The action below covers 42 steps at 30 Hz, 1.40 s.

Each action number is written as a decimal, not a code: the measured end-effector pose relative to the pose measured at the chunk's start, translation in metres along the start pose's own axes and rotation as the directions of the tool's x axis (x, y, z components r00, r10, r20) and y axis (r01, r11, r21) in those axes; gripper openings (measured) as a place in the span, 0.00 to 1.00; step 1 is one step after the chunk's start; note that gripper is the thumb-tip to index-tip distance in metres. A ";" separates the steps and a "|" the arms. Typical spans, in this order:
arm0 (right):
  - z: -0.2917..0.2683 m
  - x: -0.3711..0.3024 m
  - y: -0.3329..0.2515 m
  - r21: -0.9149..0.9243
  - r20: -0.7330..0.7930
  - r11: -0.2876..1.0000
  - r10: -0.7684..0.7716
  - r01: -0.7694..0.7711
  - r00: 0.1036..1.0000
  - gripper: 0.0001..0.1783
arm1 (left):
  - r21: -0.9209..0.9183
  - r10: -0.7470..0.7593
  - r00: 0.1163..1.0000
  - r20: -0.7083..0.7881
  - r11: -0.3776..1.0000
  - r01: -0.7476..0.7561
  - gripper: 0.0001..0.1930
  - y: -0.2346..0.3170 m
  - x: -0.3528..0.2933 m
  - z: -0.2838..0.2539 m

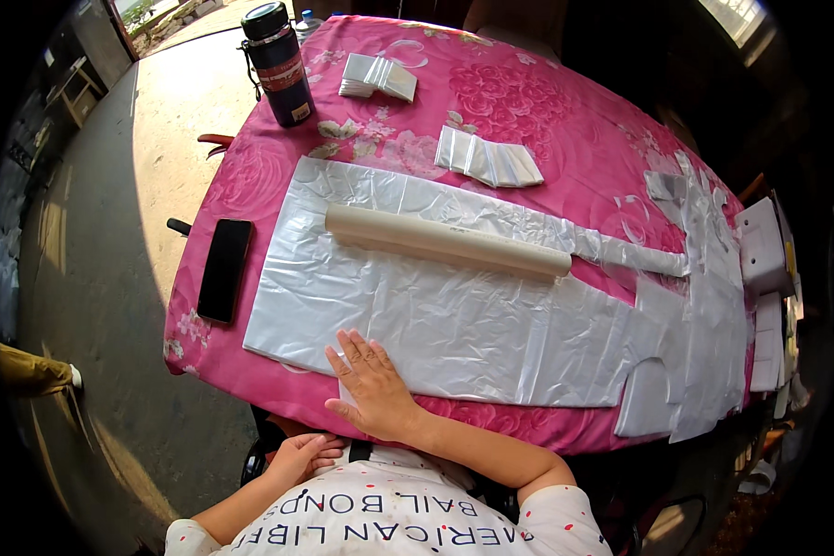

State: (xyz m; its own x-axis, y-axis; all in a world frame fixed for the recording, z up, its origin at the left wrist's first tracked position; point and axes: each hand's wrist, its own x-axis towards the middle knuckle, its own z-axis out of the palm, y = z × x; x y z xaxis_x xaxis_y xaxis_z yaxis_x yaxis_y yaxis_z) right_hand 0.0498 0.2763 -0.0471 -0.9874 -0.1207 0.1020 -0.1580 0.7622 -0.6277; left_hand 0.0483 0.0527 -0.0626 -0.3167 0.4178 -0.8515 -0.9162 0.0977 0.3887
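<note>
1. Two bare hands show in the head view: nearer the person than the tube (449, 243), the right hand (372, 389) rests on the plastic film (435, 324), its grip spread flat.
2. The left hand (304, 459) is also nearer than the tube, by the shirt (398, 510); its grip's state cannot be told.
3. The plastic film lies beneath the tube; the phone (224, 271) lies left of it, white packets (486, 157) beyond it.

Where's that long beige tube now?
In the head view, the beige tube lies near the middle on the white plastic film, right of the black phone and beyond the right hand.
</note>
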 end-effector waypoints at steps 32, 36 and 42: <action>-0.227 0.100 0.286 -0.069 -0.687 0.675 0.502 -0.735 0.526 0.18 | 0.747 0.606 0.528 0.595 -0.174 -0.642 0.20 0.082 -0.014 0.078; -0.230 0.075 0.248 -0.121 -0.674 0.814 0.353 -0.568 0.649 0.23 | 0.729 0.609 0.503 0.614 -0.193 -0.656 0.20 0.084 -0.014 0.078; -0.203 -0.020 0.163 -0.112 -0.191 0.960 0.233 -0.257 0.953 0.28 | 0.645 0.542 0.430 0.722 -0.303 -0.702 0.21 0.093 -0.009 0.092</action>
State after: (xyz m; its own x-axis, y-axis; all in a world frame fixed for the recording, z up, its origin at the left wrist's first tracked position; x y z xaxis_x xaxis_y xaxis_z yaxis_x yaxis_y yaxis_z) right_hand 0.0446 0.5319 0.0054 -0.9779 0.1842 0.0984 0.1025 0.8337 -0.5426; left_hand -0.0111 0.1411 0.0139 -0.4551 0.8849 0.0990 0.6583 0.2595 0.7066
